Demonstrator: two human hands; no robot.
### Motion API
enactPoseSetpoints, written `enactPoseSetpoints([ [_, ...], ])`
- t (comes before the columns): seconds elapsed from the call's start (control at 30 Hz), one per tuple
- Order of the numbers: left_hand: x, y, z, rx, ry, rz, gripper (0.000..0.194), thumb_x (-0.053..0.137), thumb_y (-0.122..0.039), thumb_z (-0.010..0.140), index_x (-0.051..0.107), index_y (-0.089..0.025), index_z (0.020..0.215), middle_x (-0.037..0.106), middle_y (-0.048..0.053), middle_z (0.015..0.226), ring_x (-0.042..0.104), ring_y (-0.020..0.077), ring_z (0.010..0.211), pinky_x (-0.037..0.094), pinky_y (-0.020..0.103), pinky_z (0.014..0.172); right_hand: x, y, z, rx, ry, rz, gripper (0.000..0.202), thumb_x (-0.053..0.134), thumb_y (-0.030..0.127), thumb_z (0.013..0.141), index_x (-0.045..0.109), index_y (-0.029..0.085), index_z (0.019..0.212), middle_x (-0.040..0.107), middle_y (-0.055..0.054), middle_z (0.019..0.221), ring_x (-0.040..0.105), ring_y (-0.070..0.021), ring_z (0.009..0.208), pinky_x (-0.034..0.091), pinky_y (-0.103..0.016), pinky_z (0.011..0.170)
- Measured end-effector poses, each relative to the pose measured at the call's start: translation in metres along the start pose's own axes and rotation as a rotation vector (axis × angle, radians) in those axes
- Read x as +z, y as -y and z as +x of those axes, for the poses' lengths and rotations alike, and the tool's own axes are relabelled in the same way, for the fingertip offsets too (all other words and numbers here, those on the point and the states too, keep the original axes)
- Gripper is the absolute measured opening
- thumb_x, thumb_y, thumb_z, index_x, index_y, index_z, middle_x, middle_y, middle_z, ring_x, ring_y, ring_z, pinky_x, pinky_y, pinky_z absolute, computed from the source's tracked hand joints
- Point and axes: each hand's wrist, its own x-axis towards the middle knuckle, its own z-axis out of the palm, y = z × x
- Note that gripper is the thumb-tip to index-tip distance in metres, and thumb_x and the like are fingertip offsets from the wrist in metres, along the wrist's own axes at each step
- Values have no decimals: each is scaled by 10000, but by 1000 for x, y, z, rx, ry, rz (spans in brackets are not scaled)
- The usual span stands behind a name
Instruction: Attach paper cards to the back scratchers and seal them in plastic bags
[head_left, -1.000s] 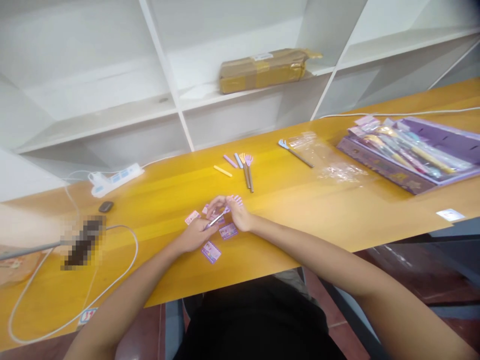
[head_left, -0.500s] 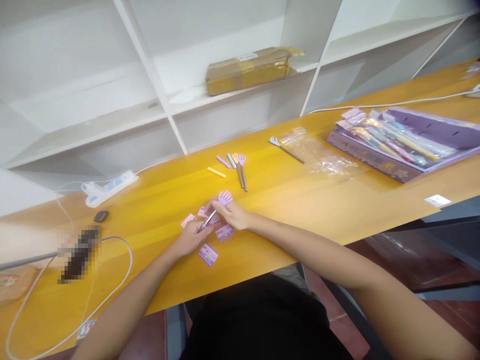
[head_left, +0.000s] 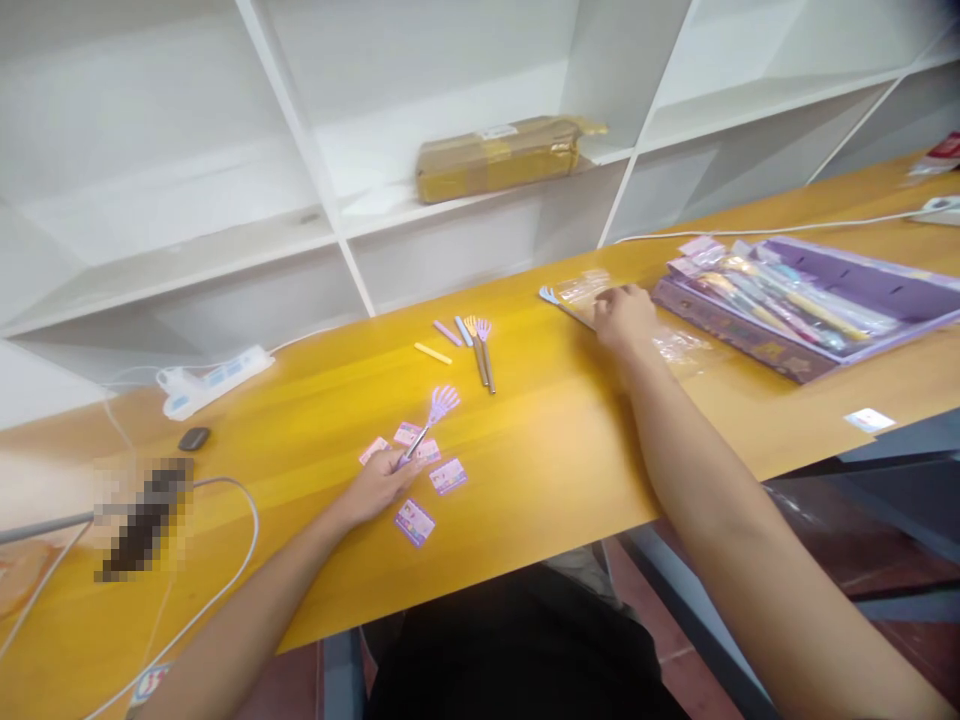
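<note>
My left hand [head_left: 379, 485] is closed round the handle of a purple claw-headed stick [head_left: 443, 402], whose head points up and away. Small pink and purple cards [head_left: 448, 476] lie beside and beneath it. My right hand [head_left: 626, 315] is over the clear plastic bags [head_left: 679, 346], at the handle end of a blue claw-headed stick [head_left: 549, 295]; its fingertips are partly hidden, so its grip cannot be made out. Between the hands and farther back, a yellow claw stick [head_left: 472, 327] and another purple one [head_left: 484, 330] lie beside short purple, blue and yellow tubes [head_left: 433, 353].
A purple box [head_left: 757, 340] of wrapped sticks stands at the right. Power strip [head_left: 217, 382], dark small object [head_left: 194, 438] and white cable [head_left: 251, 530] are at the left. A taped parcel [head_left: 499, 160] rests on the shelf behind.
My right hand has left the purple claw stick and moved right and back to the blue stick and plastic bags. My left hand still holds the purple stick.
</note>
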Motion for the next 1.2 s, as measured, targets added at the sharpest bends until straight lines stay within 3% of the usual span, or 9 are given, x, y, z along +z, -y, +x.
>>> enactPoseSetpoints([
  [0.1, -1, 2, 0, 2, 9, -3, 588, 562, -729, 942, 384, -229, 691, 313, -84, 552, 237, 83, 486, 200, 245, 479, 12, -37, 4, 320, -61, -77, 525, 567, 224, 1043, 539, -116, 1443, 448, -432, 1412, 402, -359, 1361, 254, -466, 984],
  [0.2, -1, 3, 1, 11, 15, -16, 577, 579, -725, 935, 401, -226, 706, 329, -84, 556, 256, 83, 485, 204, 244, 482, 19, -56, 9, 458, -64, -113, 533, 576, 228, 1038, 535, -105, 1452, 456, -426, 1399, 396, -354, 1370, 231, -473, 977],
  [0.47, -1, 3, 0, 2, 23, -41, 604, 589, -737, 932, 376, -226, 690, 318, -84, 556, 232, 76, 484, 193, 241, 471, 18, -61, 15, 474, -140, -148, 512, 661, 284, 1005, 591, -2, 1424, 501, -329, 1386, 401, -290, 1337, 254, -427, 995],
  [0.6, 0, 4, 0, 5, 39, -115, 581, 613, -713, 935, 409, -217, 712, 323, -84, 566, 243, 71, 490, 189, 228, 460, 2, -49, 8, 435, -250, -103, 597, 736, 279, 950, 537, 40, 1460, 485, -301, 1408, 432, -290, 1310, 308, -411, 979],
  [0.73, 0, -2, -1, -17, 52, -302, 466, 664, -642, 942, 549, -214, 1088, 274, -118, 623, 198, 63, 477, 151, 189, 434, -28, -13, 1, 271, -387, 195, 603, 662, 201, 968, 458, 68, 1519, 447, -269, 1463, 477, -267, 1259, 353, -397, 1013],
  [0.87, 0, -6, -1, 34, -7, -409, 526, 689, -524, 969, 411, -320, 1366, 424, -106, 741, 207, 33, 449, 148, 151, 410, -35, 60, -22, 69, -284, 526, 761, 697, 163, 936, 342, 22, 1595, 575, -205, 1276, 566, -230, 1100, 405, -403, 1042],
  [1.0, -1, 0, 2, 178, -87, -509, 560, 732, -486, 947, 356, -386, 1349, 552, -57, 971, 231, 7, 452, 168, 135, 404, -5, 141, -98, -267, 52, 770, 592, 727, 408, 971, 519, 245, 1501, 646, -9, 966, 557, -112, 628, 486, -269, 640],
  [1.1, -3, 7, 4, 224, -22, -474, 490, 682, -604, 946, 495, -317, 1296, 579, -19, 977, 253, 27, 476, 184, 156, 409, 20, 181, -174, -474, 201, 896, 344, 662, 424, 1013, 648, 231, 1297, 673, -21, 949, 619, -129, 697, 526, -265, 669],
  [1.2, -3, 7, 3, 279, -8, -288, 557, 693, -710, 883, 656, -237, 1175, 611, 13, 847, 447, 106, 570, 399, 225, 512, 35, 193, -227, -659, 367, 966, 362, 482, 307, 1088, 527, 217, 1435, 684, -61, 1040, 661, -158, 855, 554, -305, 803],
])
